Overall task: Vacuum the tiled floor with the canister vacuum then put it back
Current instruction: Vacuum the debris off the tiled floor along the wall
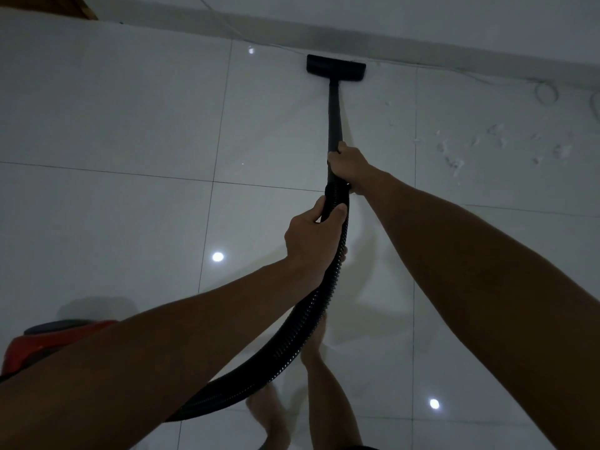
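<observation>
I see both forearms bare, no sleeves, watch or rings on my left hand (310, 237) or right hand (349, 165); feet bare.

Open tiled floor (113, 125) left of the wand (334, 115), free for passage. Blocked ahead: floor head (336, 68) just beside the baseboard (454, 55), a thin cable (487, 77) running along it. Right of the wand, scattered white scraps (493, 141) and a cable coil (547, 92). Behind the wand, hose (308, 319) curving down-left to the red canister (42, 342); bare feet (269, 414) under the hose.
</observation>
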